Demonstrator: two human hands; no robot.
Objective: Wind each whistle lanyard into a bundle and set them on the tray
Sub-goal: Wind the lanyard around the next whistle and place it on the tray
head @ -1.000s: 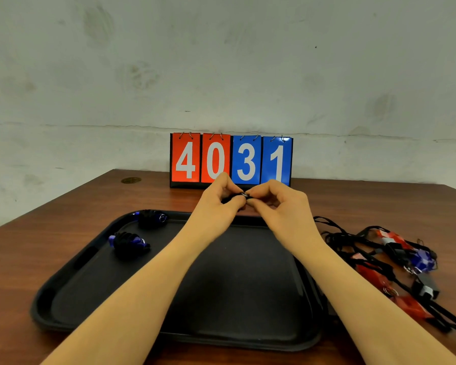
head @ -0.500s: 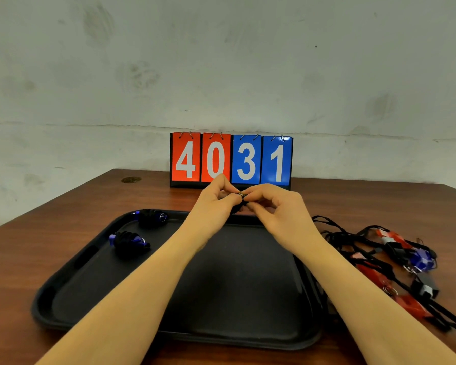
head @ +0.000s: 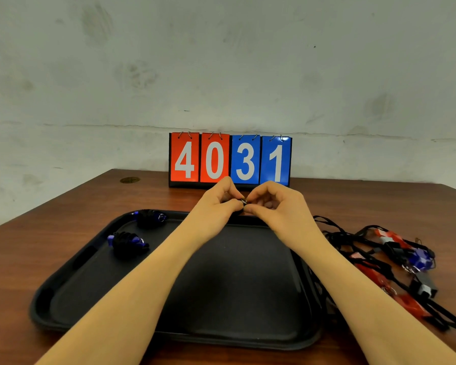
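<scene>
My left hand (head: pixel 217 204) and my right hand (head: pixel 273 206) meet above the far rim of the black tray (head: pixel 237 335). Both pinch a small dark whistle bundle (head: pixel 243 202) with a metal ring; most of it is hidden by my fingers. Two wound blue whistle bundles lie in the tray's far left corner, one (head: pixel 151 217) by the rim and one (head: pixel 128 241) nearer me. A tangled pile of loose whistles and black lanyards (head: pixel 395 262) lies on the table right of the tray.
A flip scoreboard (head: pixel 230 160) reading 4031 stands behind my hands at the table's far edge, against the wall. The brown wooden table (head: pixel 24 254) extends left of the tray, with a round brass inset (head: pixel 129 180) at its far left.
Both hands stay together over the tray's far rim, with fingers shifting slightly on the small bundle. Nothing else has moved.
</scene>
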